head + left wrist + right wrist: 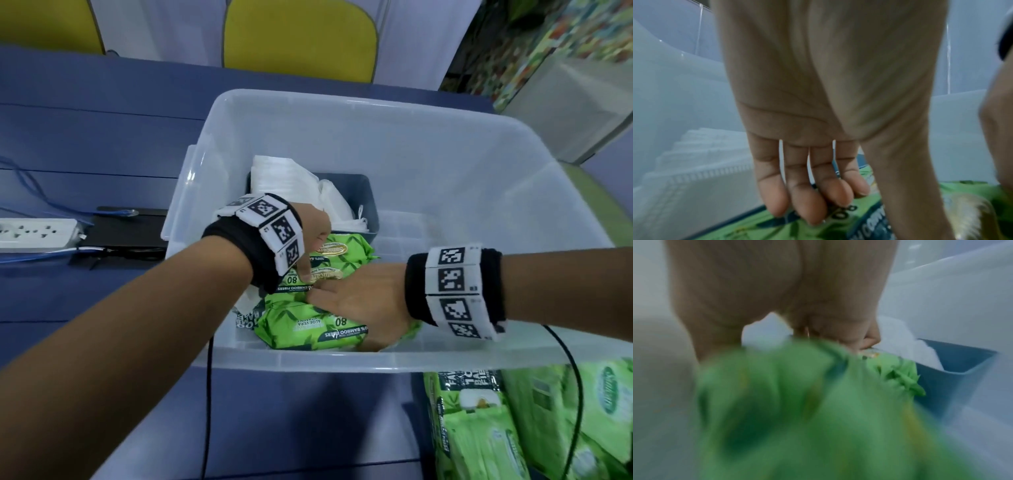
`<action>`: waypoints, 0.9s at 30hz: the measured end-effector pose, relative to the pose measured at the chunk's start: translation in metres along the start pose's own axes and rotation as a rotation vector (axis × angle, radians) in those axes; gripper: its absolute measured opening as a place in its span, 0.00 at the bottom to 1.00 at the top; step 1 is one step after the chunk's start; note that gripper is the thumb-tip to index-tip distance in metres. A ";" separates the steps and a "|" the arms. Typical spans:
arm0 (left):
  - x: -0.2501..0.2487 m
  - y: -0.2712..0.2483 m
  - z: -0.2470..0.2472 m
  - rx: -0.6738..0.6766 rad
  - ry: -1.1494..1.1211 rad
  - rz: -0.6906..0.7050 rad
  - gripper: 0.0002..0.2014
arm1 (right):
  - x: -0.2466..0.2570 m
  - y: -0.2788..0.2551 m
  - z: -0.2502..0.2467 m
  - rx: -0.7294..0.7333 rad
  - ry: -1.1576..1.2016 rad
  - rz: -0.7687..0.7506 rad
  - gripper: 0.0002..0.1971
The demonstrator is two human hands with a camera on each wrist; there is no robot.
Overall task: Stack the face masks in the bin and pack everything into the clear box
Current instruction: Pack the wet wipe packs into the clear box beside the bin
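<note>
A clear box (342, 360) stands on the blue table. In its far left part sits a blue bin (363, 196) holding white face masks (284, 178). Green wipes packs lie in the near left part. My right hand (356, 301) grips the front pack (308, 329), fingers over its top and thumb at its near side. In the right wrist view the pack (797, 402) is a green blur under my right hand (777, 296), with the bin (953, 369) behind. My left hand (308, 270) reaches down beside it. Its straight fingers (807, 203) press on a green pack (777, 227).
More green wipes packs (513, 428) lie on the table at the near right, outside the box. A white power strip (34, 233), a black device (126, 233) and blue cables sit to the left. A black cable (577, 394) crosses the loose packs. Yellow chairs (298, 34) stand behind the table.
</note>
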State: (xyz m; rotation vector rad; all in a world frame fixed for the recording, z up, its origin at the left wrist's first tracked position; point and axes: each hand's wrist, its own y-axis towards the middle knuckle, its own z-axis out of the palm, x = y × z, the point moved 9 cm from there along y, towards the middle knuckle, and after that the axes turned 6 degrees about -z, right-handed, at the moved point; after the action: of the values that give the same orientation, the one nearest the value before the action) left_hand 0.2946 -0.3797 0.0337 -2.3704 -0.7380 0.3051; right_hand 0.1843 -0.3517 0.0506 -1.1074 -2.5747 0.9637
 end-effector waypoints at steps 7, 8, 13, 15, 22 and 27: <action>-0.003 -0.002 0.003 0.022 -0.065 -0.019 0.25 | -0.080 -0.072 0.006 -0.001 0.648 0.153 0.24; -0.004 -0.003 0.003 0.022 -0.063 -0.018 0.25 | -0.084 -0.075 0.023 0.111 0.596 0.178 0.27; -0.002 0.001 0.004 0.009 -0.076 -0.004 0.25 | -0.063 -0.062 0.092 0.478 0.580 0.162 0.38; -0.001 0.002 0.004 0.001 -0.070 -0.001 0.26 | -0.052 -0.043 0.105 0.476 0.663 0.094 0.29; -0.002 0.008 0.001 -0.006 -0.046 -0.029 0.13 | -0.033 -0.021 0.078 0.450 0.912 -0.053 0.06; -0.008 0.004 -0.002 -0.026 0.016 -0.003 0.13 | -0.023 -0.001 0.064 0.372 0.732 -0.071 0.22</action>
State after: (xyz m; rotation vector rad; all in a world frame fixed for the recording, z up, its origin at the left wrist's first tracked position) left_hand 0.2910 -0.3877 0.0329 -2.3936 -0.7417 0.2762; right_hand 0.1742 -0.3999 0.0035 -1.0071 -1.7554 0.7798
